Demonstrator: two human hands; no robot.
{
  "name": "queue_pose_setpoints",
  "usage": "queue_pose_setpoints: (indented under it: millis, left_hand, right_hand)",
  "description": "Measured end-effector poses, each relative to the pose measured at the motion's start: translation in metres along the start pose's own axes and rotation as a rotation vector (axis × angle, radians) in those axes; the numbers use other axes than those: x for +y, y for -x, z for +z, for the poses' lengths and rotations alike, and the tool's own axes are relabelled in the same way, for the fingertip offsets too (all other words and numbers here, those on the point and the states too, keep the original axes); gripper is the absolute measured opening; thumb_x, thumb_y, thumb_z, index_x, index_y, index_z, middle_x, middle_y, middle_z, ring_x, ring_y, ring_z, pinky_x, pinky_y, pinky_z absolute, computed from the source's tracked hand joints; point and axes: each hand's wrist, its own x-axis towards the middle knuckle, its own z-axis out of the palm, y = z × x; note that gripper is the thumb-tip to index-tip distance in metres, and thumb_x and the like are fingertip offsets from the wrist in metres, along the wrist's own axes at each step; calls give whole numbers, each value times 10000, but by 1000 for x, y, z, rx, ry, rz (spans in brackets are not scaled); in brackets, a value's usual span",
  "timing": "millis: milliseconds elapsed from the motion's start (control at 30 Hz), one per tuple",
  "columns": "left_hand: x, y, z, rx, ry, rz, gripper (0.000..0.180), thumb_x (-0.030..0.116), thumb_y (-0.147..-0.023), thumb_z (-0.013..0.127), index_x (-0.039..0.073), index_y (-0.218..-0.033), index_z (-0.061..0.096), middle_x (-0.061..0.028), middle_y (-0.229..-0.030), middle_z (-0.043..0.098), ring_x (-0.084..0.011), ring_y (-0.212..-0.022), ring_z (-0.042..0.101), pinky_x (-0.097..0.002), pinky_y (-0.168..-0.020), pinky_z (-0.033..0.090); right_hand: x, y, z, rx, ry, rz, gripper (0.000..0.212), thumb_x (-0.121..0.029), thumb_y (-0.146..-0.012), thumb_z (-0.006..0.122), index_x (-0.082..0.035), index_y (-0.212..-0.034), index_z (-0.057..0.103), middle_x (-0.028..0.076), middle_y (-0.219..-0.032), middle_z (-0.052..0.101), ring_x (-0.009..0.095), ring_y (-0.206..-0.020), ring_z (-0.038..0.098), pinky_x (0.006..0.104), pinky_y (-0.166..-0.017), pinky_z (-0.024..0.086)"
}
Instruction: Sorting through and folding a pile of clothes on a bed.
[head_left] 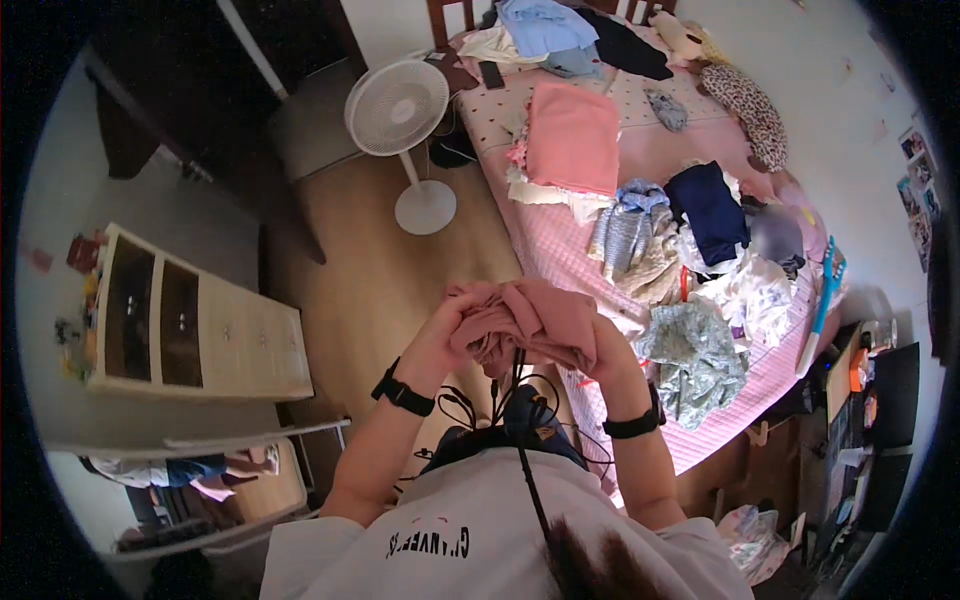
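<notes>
A dusty-pink piece of clothing (530, 322), bunched and partly folded, is held up in front of my body between both hands. My left hand (447, 335) grips its left side, with the fingers partly hidden in the cloth. On the other side my right hand (606, 352) holds the right edge, its fingers mostly behind the fabric. To the right, on the bed, lie a crumpled green patterned garment (695, 365), a folded navy garment (708, 212) and a grey striped garment (628, 238). Farther off is a stack topped by a folded coral-pink cloth (573, 137).
The bed (545, 245) has a pink checked sheet. A white standing fan (425, 205) is beside it on the wooden floor (345, 250). At left stands a cream cabinet (235, 335). More clothes (550, 28) and a phone (491, 75) lie at the bed's far end.
</notes>
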Motion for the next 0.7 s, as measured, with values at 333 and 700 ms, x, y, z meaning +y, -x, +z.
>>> queue_pose_setpoints:
  millis: [333,700]
  left_hand:
    - [187,-164,96,-416,-224,157,301,298,-828,449,34,-941,541,-103,-853,614,-185,-650,585,-300,-582,489]
    - [290,-357,132,-237,-276,274,267,143,-757,504,-3,-978,535,-98,-945,588,-209,-846,577,-338,-769,476]
  right_hand:
    - [-214,-127,43,-142,184,-300,329,-187,-844,455,17,-1100,475,94,-1045,553,180,-923,553,308,-766,477]
    - [-373,-240,25,52,598,-535,372,-162,-795,511,39,-1105,464,121,-1010,564,197,-850,568,299,-749,472]
